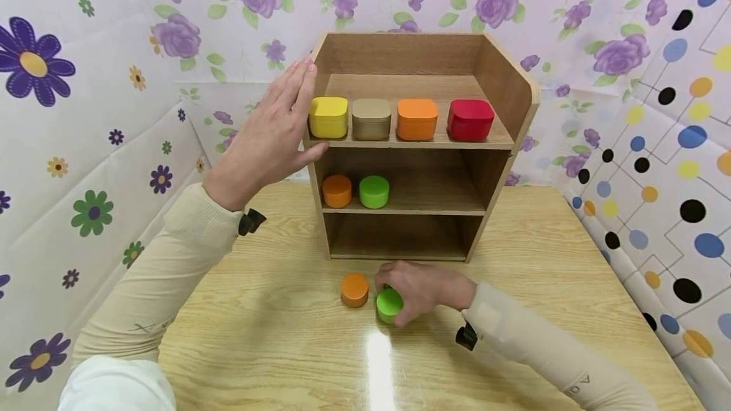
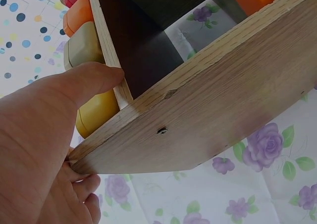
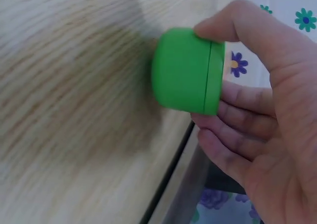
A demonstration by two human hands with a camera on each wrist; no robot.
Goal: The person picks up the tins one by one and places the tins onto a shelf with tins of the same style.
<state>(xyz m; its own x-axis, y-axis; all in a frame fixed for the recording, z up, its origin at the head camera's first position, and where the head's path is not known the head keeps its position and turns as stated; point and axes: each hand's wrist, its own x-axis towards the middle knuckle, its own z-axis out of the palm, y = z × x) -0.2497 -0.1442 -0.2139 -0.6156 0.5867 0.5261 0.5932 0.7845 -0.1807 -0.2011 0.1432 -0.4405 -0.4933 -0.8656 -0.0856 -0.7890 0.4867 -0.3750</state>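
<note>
My right hand (image 1: 419, 290) holds a small green round lidded box (image 3: 183, 73), thumb on one side and fingers on the other, low over the tabletop in front of the shelf. An orange round box (image 1: 355, 290) stands just left of it. My left hand (image 1: 268, 129) lies against the left side of the wooden shelf unit (image 2: 198, 105), its fingers straight and close together in the head view. Its thumb reaches across to the front edge of the upper board, right below a yellow box (image 1: 328, 118).
Along the top board, a khaki box (image 1: 372, 120), an orange squarish box (image 1: 417, 120) and a red box (image 1: 471, 120) follow the yellow one. The middle level bears another orange round box (image 1: 337, 191) and another green one (image 1: 374, 192). Patterned cloths surround the wooden table (image 1: 274, 335).
</note>
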